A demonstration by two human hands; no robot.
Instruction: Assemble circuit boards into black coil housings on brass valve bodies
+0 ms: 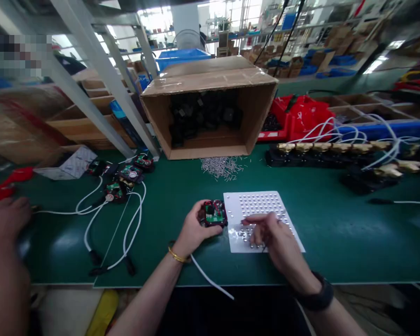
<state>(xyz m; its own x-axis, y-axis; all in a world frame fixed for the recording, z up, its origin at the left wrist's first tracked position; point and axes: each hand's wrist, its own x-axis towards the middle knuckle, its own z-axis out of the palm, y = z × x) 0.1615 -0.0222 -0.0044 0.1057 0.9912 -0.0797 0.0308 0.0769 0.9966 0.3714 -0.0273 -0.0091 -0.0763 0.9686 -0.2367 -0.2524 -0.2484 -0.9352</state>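
Note:
My left hand (192, 228) is closed around a small black housing (215, 213) with a green circuit board and red wires showing inside. A white cable (212, 280) runs from below that hand toward the table's front edge. My right hand (273, 233) is over a white sheet (234, 242) carrying rows of small shiny silver dots. Its index finger stretches left across the sheet, apart from the curled fingers; whether a tiny piece sticks to a fingertip cannot be made out. The housing is beside the sheet's left edge.
A pile of small screws (222, 168) lies before an open cardboard box (210, 151) of black parts. Cabled circuit housings (129, 172) sit left, near another person's hand (9, 217). Black units with brass fittings (322, 148) line the right, before red bins (308, 114).

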